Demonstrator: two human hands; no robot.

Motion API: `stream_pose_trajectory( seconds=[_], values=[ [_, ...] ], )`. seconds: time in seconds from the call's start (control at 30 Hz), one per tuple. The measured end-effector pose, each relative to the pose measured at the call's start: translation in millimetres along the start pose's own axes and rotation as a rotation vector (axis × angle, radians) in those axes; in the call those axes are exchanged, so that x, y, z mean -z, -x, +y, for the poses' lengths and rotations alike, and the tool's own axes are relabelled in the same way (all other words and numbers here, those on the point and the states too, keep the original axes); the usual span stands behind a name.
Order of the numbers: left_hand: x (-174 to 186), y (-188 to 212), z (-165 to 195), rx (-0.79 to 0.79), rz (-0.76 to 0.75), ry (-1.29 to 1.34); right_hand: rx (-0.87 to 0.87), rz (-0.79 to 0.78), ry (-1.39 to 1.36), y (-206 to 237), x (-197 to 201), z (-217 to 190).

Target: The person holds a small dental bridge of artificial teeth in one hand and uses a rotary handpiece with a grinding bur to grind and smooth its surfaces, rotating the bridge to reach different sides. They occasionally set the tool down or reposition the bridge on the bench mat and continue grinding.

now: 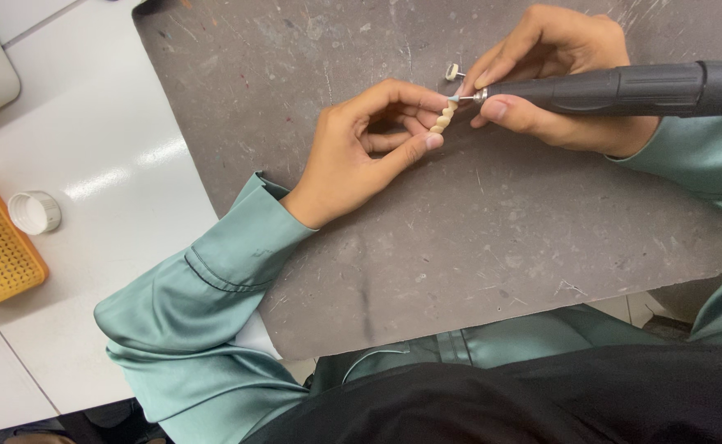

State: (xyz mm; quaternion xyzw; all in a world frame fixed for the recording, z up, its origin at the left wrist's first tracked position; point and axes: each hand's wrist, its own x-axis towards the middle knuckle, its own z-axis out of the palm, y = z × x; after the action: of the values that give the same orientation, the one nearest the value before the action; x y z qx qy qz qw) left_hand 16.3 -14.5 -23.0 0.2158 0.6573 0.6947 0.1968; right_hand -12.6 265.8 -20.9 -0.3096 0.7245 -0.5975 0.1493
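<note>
One cream row of joined teeth (442, 120) sits pinched between thumb and fingertips of the left hand (361, 148) — over the grey mat (460, 247). Right hand (558, 78) grips a dark handpiece (624, 89), tip touching the row's upper end — a small bur (453, 72) lies just beside.

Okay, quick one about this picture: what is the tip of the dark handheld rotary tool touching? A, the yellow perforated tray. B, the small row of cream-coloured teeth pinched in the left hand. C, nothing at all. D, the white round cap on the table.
B: the right hand holds the dark rotary tool, and its tip meets the upper end of the cream row of teeth pinched between the left hand's thumb and fingers.
</note>
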Motion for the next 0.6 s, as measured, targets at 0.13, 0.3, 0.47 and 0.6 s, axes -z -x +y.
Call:
stream_pose_trajectory(
  seconds=[0.13, 0.3, 0.47, 0.6],
  values=[
    [0.9, 1.4, 0.7, 0.001, -0.014, -0.004, -0.013, -0.002, 0.052, 1.8, 0.7, -2.3],
    [-0.2, 1.2, -0.7, 0.002, 0.005, -0.002, -0.005, 0.001, 0.035, -0.7, 0.1, -3.1],
    [0.5, 1.3, -2.8, 0.001, -0.003, -0.006, -0.026, 0.004, -0.010, -2.8, -1.0, -7.6],
    [1.1, 2.4, -2.8, -0.004, -0.010, -0.004, -0.030, -0.012, 0.055, -5.1, -2.3, -10.6]
  ],
)
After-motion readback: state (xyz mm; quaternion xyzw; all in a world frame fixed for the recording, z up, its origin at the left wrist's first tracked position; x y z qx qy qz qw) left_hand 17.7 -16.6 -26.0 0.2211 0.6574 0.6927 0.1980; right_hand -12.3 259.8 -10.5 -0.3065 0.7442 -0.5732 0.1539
